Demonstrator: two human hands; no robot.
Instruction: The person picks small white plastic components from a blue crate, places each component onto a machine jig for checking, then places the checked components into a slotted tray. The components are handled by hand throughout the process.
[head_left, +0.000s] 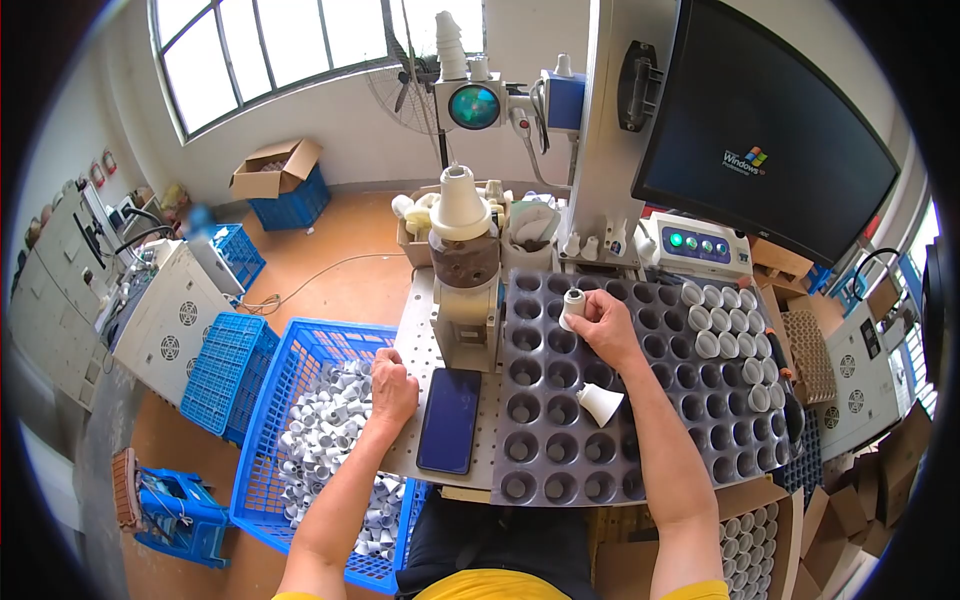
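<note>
My right hand [602,328] pinches a small white flared plastic housing [572,306] over the back left part of the black tray of round holes [545,488]. Another white flared housing [600,403] lies tilted on the tray, nearer to me. My left hand [394,388] is closed, fingers curled, above the near-left edge of the perforated bench top [405,440]; whatever it may hold is hidden. Below and left of it, a blue basket [262,440] holds many loose white housings [330,420]. A dark phone [449,420] lies between my hands.
A machine stand topped with a white cone [460,205] rises behind the phone. White cups [720,320] fill the tray's back right. Behind stand a monitor [770,150], a control box with lit green buttons [700,245] and a laser-like head [474,106]. Cartons [860,500] stand at right.
</note>
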